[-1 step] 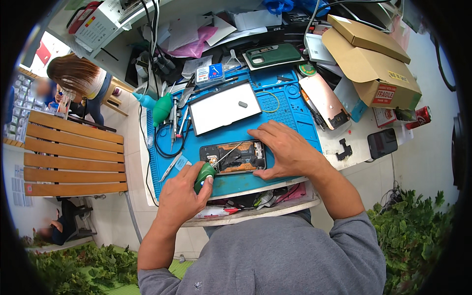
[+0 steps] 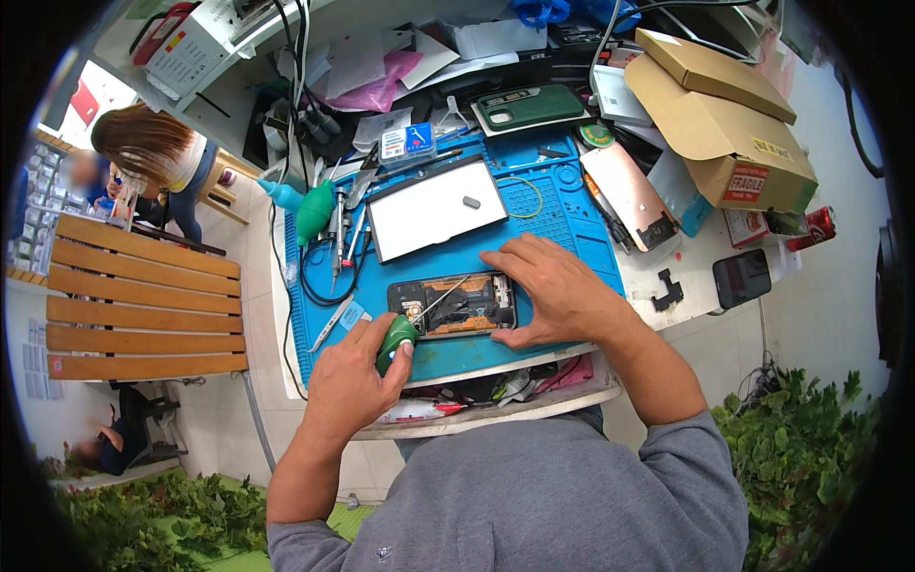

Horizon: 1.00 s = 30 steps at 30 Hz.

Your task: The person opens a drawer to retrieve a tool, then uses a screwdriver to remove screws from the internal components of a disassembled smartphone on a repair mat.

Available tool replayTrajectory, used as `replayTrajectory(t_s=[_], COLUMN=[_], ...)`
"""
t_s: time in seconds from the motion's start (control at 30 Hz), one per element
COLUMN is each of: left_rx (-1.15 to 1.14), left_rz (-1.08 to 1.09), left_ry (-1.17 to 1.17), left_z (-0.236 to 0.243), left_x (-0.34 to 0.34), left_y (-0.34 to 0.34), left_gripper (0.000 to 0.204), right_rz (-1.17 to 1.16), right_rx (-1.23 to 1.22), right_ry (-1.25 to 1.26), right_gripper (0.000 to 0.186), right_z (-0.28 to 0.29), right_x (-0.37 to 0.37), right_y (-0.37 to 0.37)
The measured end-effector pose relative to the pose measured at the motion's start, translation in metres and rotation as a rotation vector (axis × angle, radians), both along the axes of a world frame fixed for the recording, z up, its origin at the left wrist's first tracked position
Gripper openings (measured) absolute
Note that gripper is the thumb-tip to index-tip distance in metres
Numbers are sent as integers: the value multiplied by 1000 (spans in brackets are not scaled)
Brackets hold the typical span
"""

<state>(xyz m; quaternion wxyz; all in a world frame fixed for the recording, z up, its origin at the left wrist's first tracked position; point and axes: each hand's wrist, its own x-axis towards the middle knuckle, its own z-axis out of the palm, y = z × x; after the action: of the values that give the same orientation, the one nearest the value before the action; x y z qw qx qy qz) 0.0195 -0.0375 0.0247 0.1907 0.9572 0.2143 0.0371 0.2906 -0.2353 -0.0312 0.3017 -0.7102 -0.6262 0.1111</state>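
An opened smartphone (image 2: 456, 303), orange and black parts exposed, lies on the blue mat (image 2: 572, 262). My left hand (image 2: 367, 367) is closed round a small green bottle (image 2: 398, 334) at its lower left; a thin metal nozzle or needle reaches across the phone's interior. My right hand (image 2: 548, 291) grips the phone's right end, fingers above and thumb below. A white board (image 2: 419, 214) with a small grey piece (image 2: 471, 202) rests above. Tweezers (image 2: 326, 334) lie beside my left hand, and a green air blower (image 2: 315, 214) lies among screwdrivers at the mat's left.
Cardboard boxes (image 2: 715, 133), a pink phone panel (image 2: 620, 181), a red can (image 2: 820, 224) and a black device (image 2: 741, 278) crowd the right side. Papers and cables fill the back. A wooden slatted seat (image 2: 143, 329) stands left, with other people (image 2: 138, 143) beyond it. Foliage (image 2: 791, 477) borders the floor.
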Motion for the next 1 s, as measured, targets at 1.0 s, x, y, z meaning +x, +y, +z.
replayTrajectory(t_s=[1.0], left_rx=[-60], left_rz=[64], left_ry=[-27], left_z=[3], left_x=[-11], left_y=[-3], left_gripper=[40], right_rz=[76], right_rx=[-85], right_ry=[-271], right_gripper=[61], right_z=[18], right_x=[-22], right_y=[-5])
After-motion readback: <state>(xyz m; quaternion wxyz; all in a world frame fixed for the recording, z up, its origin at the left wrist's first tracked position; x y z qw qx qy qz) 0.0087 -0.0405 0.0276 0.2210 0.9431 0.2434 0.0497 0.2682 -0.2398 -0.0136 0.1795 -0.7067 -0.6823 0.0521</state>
